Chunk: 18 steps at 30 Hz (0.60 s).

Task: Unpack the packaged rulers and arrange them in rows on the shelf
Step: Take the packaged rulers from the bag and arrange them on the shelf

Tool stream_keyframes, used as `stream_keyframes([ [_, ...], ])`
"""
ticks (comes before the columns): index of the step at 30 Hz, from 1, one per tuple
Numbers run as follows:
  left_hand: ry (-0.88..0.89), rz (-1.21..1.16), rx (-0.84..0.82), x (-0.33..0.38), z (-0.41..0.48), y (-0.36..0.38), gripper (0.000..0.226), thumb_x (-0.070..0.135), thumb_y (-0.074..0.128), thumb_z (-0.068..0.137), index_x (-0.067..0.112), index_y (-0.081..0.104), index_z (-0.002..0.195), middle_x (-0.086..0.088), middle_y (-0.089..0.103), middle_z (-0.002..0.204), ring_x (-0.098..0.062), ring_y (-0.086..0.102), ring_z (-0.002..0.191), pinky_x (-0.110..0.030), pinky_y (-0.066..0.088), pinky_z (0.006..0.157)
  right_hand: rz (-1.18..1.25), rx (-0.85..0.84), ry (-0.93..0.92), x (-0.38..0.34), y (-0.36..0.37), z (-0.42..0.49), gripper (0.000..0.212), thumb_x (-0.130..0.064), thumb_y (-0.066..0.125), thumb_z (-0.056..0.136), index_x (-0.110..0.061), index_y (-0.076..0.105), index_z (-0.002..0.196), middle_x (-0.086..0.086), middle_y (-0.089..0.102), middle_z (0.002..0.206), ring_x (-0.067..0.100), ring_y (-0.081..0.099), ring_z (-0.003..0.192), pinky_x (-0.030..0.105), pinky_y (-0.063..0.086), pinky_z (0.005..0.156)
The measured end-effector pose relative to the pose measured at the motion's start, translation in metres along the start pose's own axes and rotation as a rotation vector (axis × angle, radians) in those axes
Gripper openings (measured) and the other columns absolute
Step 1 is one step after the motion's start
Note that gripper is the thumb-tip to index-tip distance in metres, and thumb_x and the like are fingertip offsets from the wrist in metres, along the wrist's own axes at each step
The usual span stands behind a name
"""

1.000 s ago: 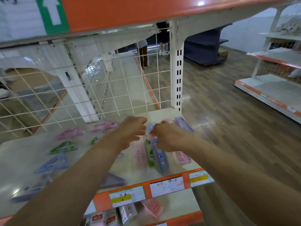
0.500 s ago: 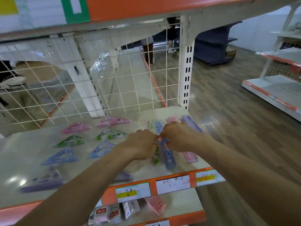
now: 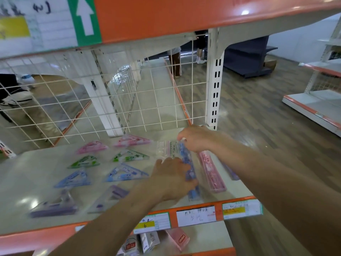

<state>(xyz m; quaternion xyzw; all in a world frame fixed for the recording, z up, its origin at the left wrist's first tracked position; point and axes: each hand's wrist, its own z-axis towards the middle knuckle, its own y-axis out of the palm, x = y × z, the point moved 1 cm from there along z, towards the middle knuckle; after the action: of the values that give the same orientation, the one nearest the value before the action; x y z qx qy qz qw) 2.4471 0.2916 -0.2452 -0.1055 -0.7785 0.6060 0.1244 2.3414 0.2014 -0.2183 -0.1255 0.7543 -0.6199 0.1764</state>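
R hand pinches blue ruler at far end, L hand grips its middle; long, see-thru, blurry marks. Pink ruler just right of grips.

Bare forearms reach in from the lower frame; near centre, the left hand and, above it, the right hand grip a blue ruler.

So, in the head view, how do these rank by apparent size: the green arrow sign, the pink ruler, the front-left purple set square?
Largest: green arrow sign.
Then pink ruler and front-left purple set square look about alike; the square is nearer and blurred, so unranked.
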Motion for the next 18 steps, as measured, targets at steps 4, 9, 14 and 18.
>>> stream_keyframes([
  [4, -0.034, 0.017, 0.015, 0.003, -0.005, 0.011, 0.048, 0.05, 0.041, 0.093, 0.022, 0.048, 0.13, -0.004, 0.048, 0.128, -0.025, 0.043, 0.119, -0.043, 0.03, 0.103, 0.003, -0.105, 0.045, -0.004, 0.001, 0.031, 0.049, 0.004, 0.039, 0.088, -0.01, 0.052, 0.133, 0.011, 0.052, 0.137, 0.028, 0.052, 0.122, 0.04, 0.044, 0.102],
  [9, -0.046, 0.003, 0.036, 0.005, -0.011, 0.013, 0.045, 0.046, 0.042, 0.094, 0.022, 0.049, 0.132, -0.004, 0.047, 0.129, -0.026, 0.042, 0.121, -0.043, 0.028, 0.105, -0.087, -0.03, -0.001, -0.008, 0.014, 0.035, 0.037, 0.001, 0.042, 0.085, -0.01, 0.061, 0.115, 0.008, 0.062, 0.117, 0.025, 0.059, 0.105, 0.034, 0.044, 0.087],
  [14, -0.052, -0.038, 0.085, 0.007, -0.014, 0.015, 0.045, 0.046, 0.049, 0.091, 0.019, 0.051, 0.128, -0.004, 0.049, 0.125, -0.025, 0.044, 0.117, -0.041, 0.029, 0.105, -0.039, -0.039, 0.003, -0.006, 0.013, 0.027, 0.034, -0.004, 0.041, 0.087, -0.012, 0.057, 0.116, 0.007, 0.06, 0.119, 0.025, 0.056, 0.109, 0.037, 0.042, 0.096],
  [18, -0.064, -0.104, 0.122, 0.008, -0.015, 0.01, 0.05, 0.047, 0.052, 0.09, 0.019, 0.047, 0.13, -0.003, 0.048, 0.126, -0.023, 0.044, 0.118, -0.037, 0.031, 0.103, 0.053, -0.046, 0.025, -0.004, 0.011, 0.027, 0.016, -0.002, 0.045, 0.084, -0.013, 0.05, 0.074, 0.004, 0.054, 0.079, 0.021, 0.053, 0.073, 0.028, 0.043, 0.06],
])
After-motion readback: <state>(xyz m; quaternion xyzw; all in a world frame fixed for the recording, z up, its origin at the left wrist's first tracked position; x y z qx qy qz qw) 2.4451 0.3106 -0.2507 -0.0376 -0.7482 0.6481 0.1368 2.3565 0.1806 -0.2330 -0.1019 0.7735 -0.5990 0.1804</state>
